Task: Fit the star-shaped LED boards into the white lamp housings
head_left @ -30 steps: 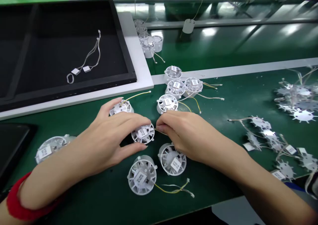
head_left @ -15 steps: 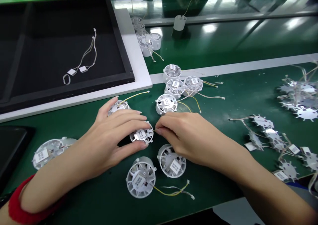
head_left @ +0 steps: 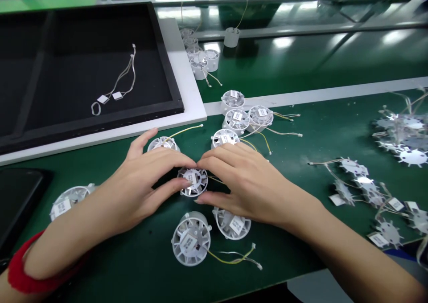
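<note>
The right hand point(head_left: 247, 178) has let go of the thin wire point(head_left: 216, 179) and spreads its thumb and forefinger beside the white housing point(head_left: 199, 186) on the tabletop point(head_left: 133, 267), which the left hand point(head_left: 140, 194) pinches, so both now frame it.

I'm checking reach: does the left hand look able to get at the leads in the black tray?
Probably yes: nothing covers the leads, and only the tray's black rim and white border seem in between, though the left hand is on a round white housing.
</note>
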The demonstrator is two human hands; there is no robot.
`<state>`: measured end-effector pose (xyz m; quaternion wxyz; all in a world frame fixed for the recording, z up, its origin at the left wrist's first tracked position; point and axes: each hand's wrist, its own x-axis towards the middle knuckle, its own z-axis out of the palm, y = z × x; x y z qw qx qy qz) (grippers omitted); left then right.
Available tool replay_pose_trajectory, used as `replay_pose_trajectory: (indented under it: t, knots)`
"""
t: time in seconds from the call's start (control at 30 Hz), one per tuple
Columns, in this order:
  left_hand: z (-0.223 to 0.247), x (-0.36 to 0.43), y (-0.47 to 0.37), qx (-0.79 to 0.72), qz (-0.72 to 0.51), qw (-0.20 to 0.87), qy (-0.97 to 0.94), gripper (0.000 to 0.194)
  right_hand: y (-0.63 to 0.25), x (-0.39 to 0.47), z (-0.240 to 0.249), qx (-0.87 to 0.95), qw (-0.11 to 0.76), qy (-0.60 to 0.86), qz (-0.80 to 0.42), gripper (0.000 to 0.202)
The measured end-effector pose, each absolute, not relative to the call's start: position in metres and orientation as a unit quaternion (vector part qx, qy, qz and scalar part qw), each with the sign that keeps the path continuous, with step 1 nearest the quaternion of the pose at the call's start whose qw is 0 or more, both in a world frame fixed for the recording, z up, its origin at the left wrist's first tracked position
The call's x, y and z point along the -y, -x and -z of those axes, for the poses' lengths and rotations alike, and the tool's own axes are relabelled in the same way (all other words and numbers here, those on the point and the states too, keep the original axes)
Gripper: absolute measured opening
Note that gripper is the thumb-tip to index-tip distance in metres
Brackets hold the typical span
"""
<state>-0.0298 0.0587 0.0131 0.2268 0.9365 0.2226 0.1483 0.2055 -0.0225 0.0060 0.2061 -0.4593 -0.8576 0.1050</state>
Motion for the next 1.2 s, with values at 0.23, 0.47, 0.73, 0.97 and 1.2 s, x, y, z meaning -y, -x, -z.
replay_pose_trajectory:
  t: [0.23,0.47,0.73,0.97,1.2]
  knots:
    - [-0.009,-0.060,0.030,-0.244,-0.169,0.227,-0.927,0.014,-0.197,0.015,-0.009,0.860,0.198,0.460,-0.102,0.041]
    - [-0.017,-0.079,0.046,-0.286,-0.171,0.113,-0.936,0.030,-0.195,0.008,-0.009,0.866,0.188,0.458,-0.067,0.019]
    - [-0.006,-0.083,0.051,-0.359,-0.133,0.090,-0.919,0.057,-0.203,0.002,0.002,0.799,0.223,0.557,0.047,0.011]
    - [-0.023,-0.074,0.060,-0.277,-0.041,0.208,-0.937,0.051,-0.208,0.001,-0.002,0.766,0.258,0.585,0.064,0.016]
    - [-0.023,-0.069,0.047,-0.310,-0.049,0.171,-0.934,0.061,-0.197,0.004,-0.003,0.855,0.252,0.453,0.023,0.017]
